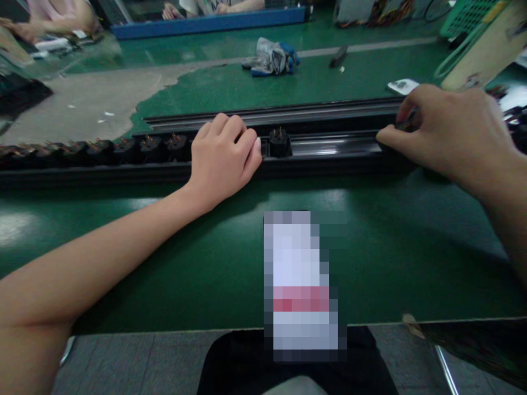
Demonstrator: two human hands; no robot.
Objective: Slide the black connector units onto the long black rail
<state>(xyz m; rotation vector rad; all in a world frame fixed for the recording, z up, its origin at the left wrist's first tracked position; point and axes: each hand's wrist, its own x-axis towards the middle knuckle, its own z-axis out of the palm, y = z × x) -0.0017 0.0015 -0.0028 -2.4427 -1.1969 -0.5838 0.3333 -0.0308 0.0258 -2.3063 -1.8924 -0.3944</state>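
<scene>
A long black channel (341, 164) lies across the green table. Black socket modules (150, 145) with upright copper-coloured pins sit in a row along its left part, and one single module (279, 141) stands right of my left hand. My left hand (224, 156) is closed over the channel, fingers curled down onto it; what lies beneath the fingers is hidden. Near the channel's right end, my right hand (457, 123) is closed in a pinch. Something dark shows between its thumb and fingers, too covered to name. Between the hands the channel's shiny inner floor shows.
A second dark rail (181, 120) lies behind the channel. Farther back are a crumpled grey-blue glove (274, 56), a small white item (403, 86) and a green basket (469, 24). A pixelated object (302, 274) lies at the front edge. Other people sit across the table.
</scene>
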